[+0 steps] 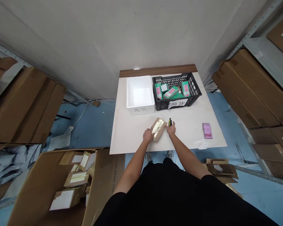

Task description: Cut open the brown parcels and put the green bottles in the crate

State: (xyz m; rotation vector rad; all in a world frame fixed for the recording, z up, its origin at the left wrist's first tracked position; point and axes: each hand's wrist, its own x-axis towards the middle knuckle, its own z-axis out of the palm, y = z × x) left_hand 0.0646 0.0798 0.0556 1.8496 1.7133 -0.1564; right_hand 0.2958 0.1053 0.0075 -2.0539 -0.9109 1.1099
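A small brown cardboard box (158, 129) wrapped in shiny clear tape lies tilted on the white table, near its front edge. My left hand (148, 135) is closed on the box's left side. At the box's right side, my right hand (170, 128) has a black and yellow utility knife (170, 121) in its fingers, with part of the tool sticking out beyond them. That hand's thumb side touches the box edge. Whether the knife's blade is out is too small to tell.
Behind the box stand a white foam bin (141, 110) and a black plastic crate (195, 99) holding several green and pink boxes. A blurred pink item (207, 131) lies at the right. A large carton (108, 182) with taped parcels stands on the floor left; shelves flank both sides.
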